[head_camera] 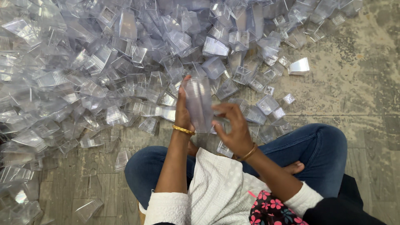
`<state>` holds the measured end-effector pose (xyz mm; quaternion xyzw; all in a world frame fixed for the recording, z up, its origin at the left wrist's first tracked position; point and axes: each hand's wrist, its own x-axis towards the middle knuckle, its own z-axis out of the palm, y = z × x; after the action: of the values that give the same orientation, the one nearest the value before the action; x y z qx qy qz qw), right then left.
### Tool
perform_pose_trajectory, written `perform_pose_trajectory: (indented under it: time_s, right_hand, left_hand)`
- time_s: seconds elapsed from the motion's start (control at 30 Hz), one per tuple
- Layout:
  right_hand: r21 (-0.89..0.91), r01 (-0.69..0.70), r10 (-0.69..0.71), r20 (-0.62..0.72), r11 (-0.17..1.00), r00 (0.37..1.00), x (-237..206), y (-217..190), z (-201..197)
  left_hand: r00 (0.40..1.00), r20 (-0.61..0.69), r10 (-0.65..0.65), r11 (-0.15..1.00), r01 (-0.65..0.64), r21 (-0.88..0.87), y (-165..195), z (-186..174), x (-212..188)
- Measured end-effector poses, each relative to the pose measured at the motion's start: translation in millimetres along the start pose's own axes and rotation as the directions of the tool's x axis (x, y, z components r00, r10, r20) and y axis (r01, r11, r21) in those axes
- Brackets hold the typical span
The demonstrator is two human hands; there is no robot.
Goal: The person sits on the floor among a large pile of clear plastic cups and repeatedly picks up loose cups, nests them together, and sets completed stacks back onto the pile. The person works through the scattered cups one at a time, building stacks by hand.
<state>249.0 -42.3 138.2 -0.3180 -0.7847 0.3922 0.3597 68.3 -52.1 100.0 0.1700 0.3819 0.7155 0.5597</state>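
While the left hand (182, 109) clasps a nested stack of clear plastic cups (198, 104) from behind, the right hand (234, 129) pinches its lower edge; the stack rises upright between both palms, above a heap of loose cups (104, 62).

Clear ribbed cups (198, 102), blue jeans (316, 146), gold bangles (183, 130).

Two hands, left (182, 109) and right (233, 129), two gold bangles (183, 130), one nested stack of clear cups (198, 104), and a heap of clear plastic cups (125, 62) far too many to count.
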Motion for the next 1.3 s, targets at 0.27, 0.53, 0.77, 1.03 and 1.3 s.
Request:
perform_pose_trajectory:
  time_s: [0.27,0.53,0.77,1.03,1.3]
  right_hand:
    - [0.138,-0.005,0.018,-0.090,0.990,0.996,37.7,13.7,-36.3]
    - [0.109,-0.131,0.128,0.032,0.985,0.991,36.0,29.0,-42.2]
    - [0.118,-0.268,0.263,0.058,0.956,0.963,31.6,44.9,-38.2]
    - [0.175,-0.213,0.202,0.077,0.961,0.976,31.5,59.9,-36.4]
    - [0.525,-0.710,0.388,0.599,0.469,0.700,-1.4,49.0,-11.7]
  left_hand:
    - [0.989,0.148,0.032,0.874,-0.099,0.476,-16.6,-9.7,6.6]
    - [0.998,0.056,0.001,0.737,-0.038,0.675,-30.8,-14.3,8.6]
    - [0.997,-0.060,-0.056,0.616,0.081,0.783,-28.0,-9.8,6.7]
    - [0.997,-0.009,-0.072,0.796,0.063,0.602,-39.9,-24.5,14.5]
    - [0.995,-0.008,-0.100,0.981,0.100,0.165,-26.6,-18.2,8.8]
